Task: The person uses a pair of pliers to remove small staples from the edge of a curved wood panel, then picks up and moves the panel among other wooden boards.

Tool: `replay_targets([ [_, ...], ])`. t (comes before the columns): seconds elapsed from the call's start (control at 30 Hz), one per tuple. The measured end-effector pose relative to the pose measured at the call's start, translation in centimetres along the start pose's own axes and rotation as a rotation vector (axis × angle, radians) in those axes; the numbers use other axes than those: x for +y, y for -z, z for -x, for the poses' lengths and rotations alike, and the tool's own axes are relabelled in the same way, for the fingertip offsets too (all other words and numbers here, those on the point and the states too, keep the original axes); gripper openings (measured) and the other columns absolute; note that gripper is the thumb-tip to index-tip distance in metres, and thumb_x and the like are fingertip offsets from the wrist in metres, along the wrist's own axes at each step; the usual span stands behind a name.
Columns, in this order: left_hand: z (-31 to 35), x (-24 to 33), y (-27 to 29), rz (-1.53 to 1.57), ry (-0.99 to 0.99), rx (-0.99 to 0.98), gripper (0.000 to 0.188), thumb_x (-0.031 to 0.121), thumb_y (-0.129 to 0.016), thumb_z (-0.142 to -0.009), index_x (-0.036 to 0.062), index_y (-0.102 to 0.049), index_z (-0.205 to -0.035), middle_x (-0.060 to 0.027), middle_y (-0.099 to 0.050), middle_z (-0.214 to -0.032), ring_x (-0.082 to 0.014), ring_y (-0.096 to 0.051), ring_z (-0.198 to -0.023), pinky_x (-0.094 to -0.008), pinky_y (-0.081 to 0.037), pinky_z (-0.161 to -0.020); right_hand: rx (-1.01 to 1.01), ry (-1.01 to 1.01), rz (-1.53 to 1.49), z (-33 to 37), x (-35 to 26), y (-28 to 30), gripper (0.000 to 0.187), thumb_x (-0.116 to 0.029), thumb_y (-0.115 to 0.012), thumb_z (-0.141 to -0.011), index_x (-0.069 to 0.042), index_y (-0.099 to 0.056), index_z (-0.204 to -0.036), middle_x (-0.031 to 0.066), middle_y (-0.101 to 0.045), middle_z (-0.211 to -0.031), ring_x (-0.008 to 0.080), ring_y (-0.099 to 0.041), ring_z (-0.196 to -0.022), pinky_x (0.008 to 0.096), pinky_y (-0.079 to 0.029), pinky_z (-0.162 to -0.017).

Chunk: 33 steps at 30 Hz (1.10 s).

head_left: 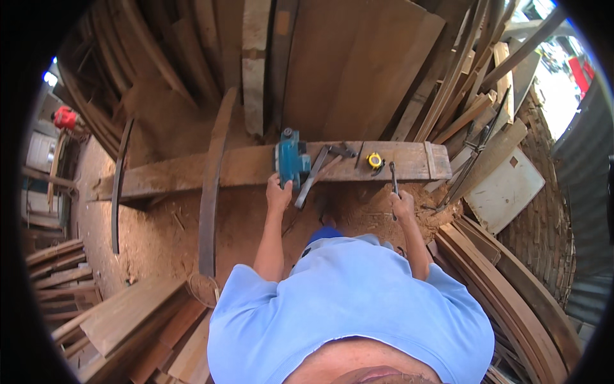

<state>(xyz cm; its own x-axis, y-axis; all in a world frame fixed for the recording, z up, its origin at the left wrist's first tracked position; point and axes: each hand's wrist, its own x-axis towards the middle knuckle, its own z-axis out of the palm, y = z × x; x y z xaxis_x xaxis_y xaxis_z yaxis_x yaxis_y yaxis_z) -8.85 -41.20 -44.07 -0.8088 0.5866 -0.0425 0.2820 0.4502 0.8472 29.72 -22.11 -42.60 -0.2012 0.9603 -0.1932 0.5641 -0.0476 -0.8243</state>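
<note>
My left hand is closed on the near end of a teal electric planer, which rests on a long wooden bench. In my right hand is a slim dark metal hand tool, held upright by its lower part just off the bench's near edge; its exact kind is too small to tell. Between the hands, a hammer with a wooden handle lies across a grey flat metal bar. A yellow tape measure sits to their right on the bench.
Boards and wide panels lean beyond the bench. Two long strips cross or lean at its left. Stacked planks flank me on the right, more boards on the left. A white panel stands right. Sawdust covers the floor.
</note>
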Motion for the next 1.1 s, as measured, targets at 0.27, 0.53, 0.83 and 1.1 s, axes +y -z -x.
replay_targets([
  [0.27, -7.5, 2.7, -2.8, -0.165, 0.208, -0.197, 0.054, 0.032, -0.075, -0.081, -0.0052, -0.063, -0.119, -0.0261, -0.072, -0.108, -0.0411, -0.069, -0.104, -0.0453, -0.053, -0.092, 0.194, -0.262, 0.343, -8.8, 2.7, 3.1, 0.037, -0.032, -0.070, -0.086, 0.003, -0.073, -0.097, 0.0287, -0.071, -0.096, 0.0439, -0.068, -0.098, 0.0493, -0.052, -0.088],
  [0.53, -9.3, 0.0, -3.4, 0.379, 0.434, -0.231, 0.016, 0.010, -0.070, -0.083, 0.0024, -0.066, -0.096, -0.0025, -0.064, -0.077, -0.0135, -0.059, -0.066, -0.0321, -0.048, -0.061, 0.253, -0.467, 0.474, -15.0, 3.0, 0.7, 0.049, -0.032, -0.067, -0.089, 0.005, -0.066, -0.120, 0.0299, -0.067, -0.120, 0.0469, -0.063, -0.115, 0.0498, -0.050, -0.100],
  [0.83, -9.9, -2.7, 3.1, 0.405, 0.446, -0.039, 0.016, 0.007, -0.066, -0.082, 0.0044, -0.065, -0.098, 0.0002, -0.062, -0.079, -0.0106, -0.056, -0.064, -0.0286, -0.046, -0.059, -0.237, -0.497, 0.746, -20.0, 8.4, -4.3, 0.043, -0.032, -0.064, -0.087, 0.002, -0.072, -0.113, 0.0301, -0.058, -0.136, 0.0457, -0.049, -0.133, 0.0508, -0.042, -0.111],
  [1.1, -9.6, -4.0, 4.0, 0.271, 0.520, 0.084, 0.025, 0.008, -0.066, -0.079, 0.0020, -0.065, -0.103, -0.0037, -0.065, -0.085, -0.0147, -0.062, -0.071, -0.0315, -0.051, -0.066, 0.031, -0.472, 0.667, -21.4, 2.5, -1.3, 0.050, -0.030, -0.065, -0.087, 0.004, -0.062, -0.123, 0.0318, -0.060, -0.130, 0.0486, -0.053, -0.127, 0.0509, -0.045, -0.107],
])
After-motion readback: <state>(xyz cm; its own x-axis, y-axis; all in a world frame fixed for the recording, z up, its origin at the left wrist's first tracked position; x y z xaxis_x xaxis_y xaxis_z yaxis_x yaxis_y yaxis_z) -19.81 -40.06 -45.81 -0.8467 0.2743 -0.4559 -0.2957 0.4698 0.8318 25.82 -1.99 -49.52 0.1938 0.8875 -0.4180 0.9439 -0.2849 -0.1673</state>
